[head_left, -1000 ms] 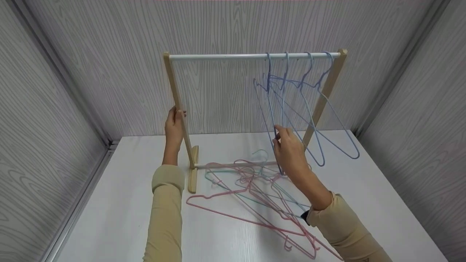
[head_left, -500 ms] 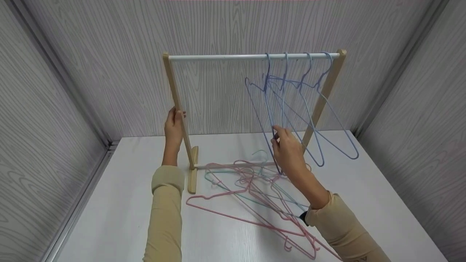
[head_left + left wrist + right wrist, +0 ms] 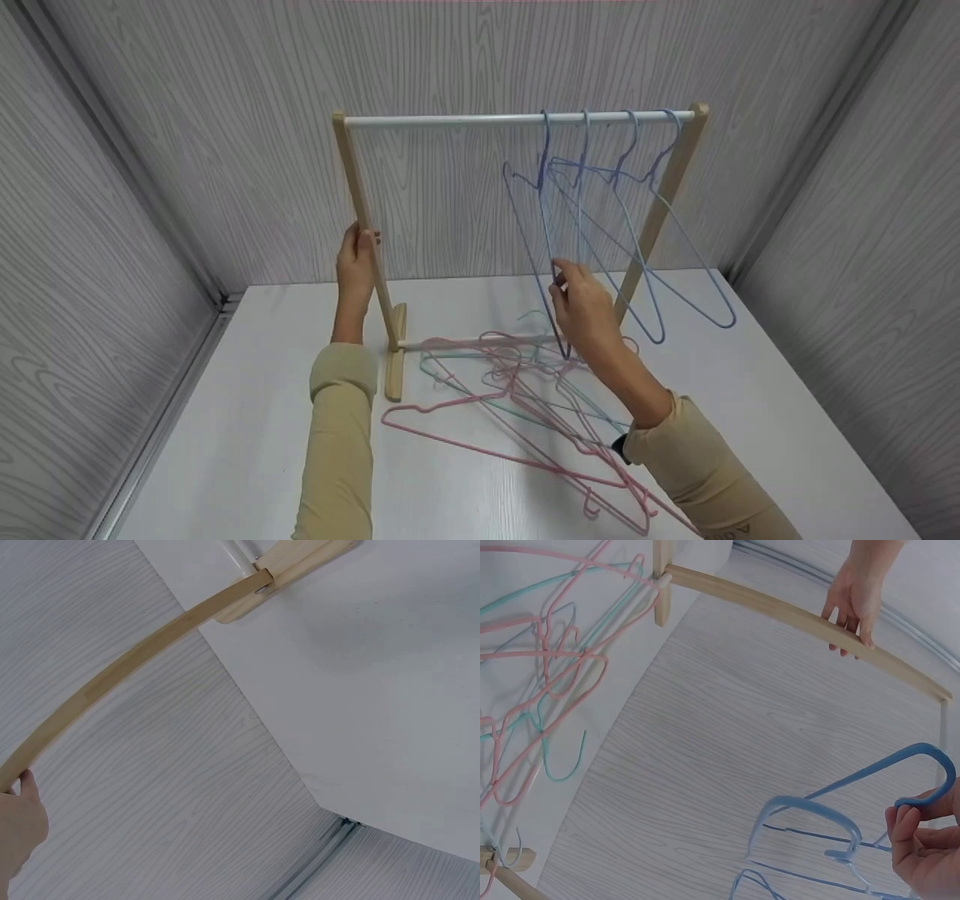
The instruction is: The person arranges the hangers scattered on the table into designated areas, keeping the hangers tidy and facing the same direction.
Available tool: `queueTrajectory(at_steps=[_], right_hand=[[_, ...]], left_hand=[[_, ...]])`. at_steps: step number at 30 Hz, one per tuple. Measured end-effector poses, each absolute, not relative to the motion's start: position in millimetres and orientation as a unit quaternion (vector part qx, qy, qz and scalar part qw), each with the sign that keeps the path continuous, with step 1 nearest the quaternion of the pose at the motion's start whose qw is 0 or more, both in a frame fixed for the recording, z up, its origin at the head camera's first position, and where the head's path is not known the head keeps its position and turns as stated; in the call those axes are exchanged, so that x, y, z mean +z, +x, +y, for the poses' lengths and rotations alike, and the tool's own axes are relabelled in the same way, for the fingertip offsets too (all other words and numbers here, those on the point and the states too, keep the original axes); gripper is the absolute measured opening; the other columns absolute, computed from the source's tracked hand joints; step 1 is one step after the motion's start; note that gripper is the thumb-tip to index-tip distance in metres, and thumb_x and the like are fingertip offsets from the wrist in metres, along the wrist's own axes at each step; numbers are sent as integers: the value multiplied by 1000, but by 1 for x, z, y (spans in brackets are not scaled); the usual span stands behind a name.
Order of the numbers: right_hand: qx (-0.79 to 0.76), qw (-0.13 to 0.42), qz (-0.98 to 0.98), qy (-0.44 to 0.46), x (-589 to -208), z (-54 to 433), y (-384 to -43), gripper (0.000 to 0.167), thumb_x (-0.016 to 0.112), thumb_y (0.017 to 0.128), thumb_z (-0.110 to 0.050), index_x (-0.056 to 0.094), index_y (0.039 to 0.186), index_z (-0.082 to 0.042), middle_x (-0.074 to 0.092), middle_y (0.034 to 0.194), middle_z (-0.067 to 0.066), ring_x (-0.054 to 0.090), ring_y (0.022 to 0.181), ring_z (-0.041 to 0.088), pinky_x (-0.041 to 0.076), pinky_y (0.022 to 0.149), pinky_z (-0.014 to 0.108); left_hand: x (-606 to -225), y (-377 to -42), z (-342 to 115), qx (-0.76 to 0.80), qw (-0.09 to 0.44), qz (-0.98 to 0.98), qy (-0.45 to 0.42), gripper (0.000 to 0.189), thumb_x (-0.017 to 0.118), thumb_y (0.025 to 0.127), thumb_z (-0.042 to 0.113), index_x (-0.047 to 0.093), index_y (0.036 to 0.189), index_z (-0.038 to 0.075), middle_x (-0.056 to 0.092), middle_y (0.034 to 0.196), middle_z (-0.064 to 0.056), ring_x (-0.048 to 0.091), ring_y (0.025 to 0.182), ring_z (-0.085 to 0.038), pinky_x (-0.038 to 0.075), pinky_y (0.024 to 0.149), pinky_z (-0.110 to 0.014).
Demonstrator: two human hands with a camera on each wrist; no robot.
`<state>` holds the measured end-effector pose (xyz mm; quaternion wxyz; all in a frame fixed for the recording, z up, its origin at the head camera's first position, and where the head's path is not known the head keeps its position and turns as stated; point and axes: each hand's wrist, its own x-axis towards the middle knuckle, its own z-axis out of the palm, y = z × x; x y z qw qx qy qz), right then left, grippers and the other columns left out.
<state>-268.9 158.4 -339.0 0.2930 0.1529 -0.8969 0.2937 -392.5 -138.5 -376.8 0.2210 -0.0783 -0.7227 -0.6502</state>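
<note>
My left hand [image 3: 355, 266] grips the left wooden upright [image 3: 351, 169] of a small clothes rack about halfway up. From the rack's white rail [image 3: 442, 120] hang several blue hangers, bunched toward the right. The leftmost blue hanger [image 3: 543, 169] is hooked over the rail, and the thumb and fingers of my right hand [image 3: 589, 307] pinch its near side. In the right wrist view, that blue hanger's curved end [image 3: 922, 754] sits between the right fingertips. The left wrist view catches only part of the left hand [image 3: 21, 829], at the upright.
Pink hangers [image 3: 450, 442] and mint-green hangers [image 3: 536, 334] lie tangled on the white table [image 3: 225, 450], overlapping the rack's lower bar [image 3: 412, 344]. The rack's left foot [image 3: 394, 375] stands on the table. Wood-grain panels [image 3: 450, 60] enclose the back and both sides.
The right hand has shifted slightly left with the pinched blue hanger, whose far end has swung left. The left hand keeps its grip on the upright; the whole view drifts slightly.
</note>
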Motion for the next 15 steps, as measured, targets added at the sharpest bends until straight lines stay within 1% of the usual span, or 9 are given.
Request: queueTrajectory(at_steps=[5,8,15], right_hand=[[301,284,-898,151,-339,157,-268,30,56,89,4,51,119,6,57,95,17,59,77,27,50,67,34],[304,282,-898,149,-340,158,-268,31,56,89,4,51,120,5,57,95,16,59,77,26,50,67,34],[303,296,-894,148,-341,160,-269,30,56,88,5,51,118,6,57,94,17,60,76,27,50,66,34]], left_hand=[[-376,-392,-138,-654,215,-722,-72,43,33,102,23,35,137,-1,51,120,-21,45,115,-28,32,96,-42],[-380,-396,-139,-647,221,-726,-69,45,33,101,27,36,137,1,52,119,-18,46,114,-25,33,96,-41],[-380,-397,-139,-646,220,-728,-64,45,34,101,27,36,138,1,53,118,-17,46,113,-24,34,95,-40]])
